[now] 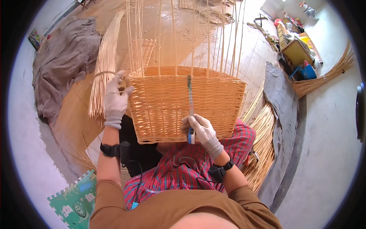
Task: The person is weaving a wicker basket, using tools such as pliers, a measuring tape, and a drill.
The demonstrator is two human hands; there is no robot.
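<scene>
A woven wicker basket (164, 103) stands across my lap, its near side facing me and tall uncut stakes (208, 42) rising from its rim. My left hand (116, 100), in a pale glove, grips the basket at its upper left corner. In my gloved right hand (203, 130) is a small blue and white tape measure (191, 136), held low against the near side. Its blade (190, 97) runs straight up the weave from my fingers to about the rim. The basket hides part of my legs.
A tied bundle of wicker rods (105, 68) lies left of the basket, beside a grey cloth heap (65, 61). More rods (263, 141) lie at the right under grey cloth (284, 110). Beyond are a blue container (308, 72) and another bundle (328, 78). A green foam mat (76, 198) is lower left.
</scene>
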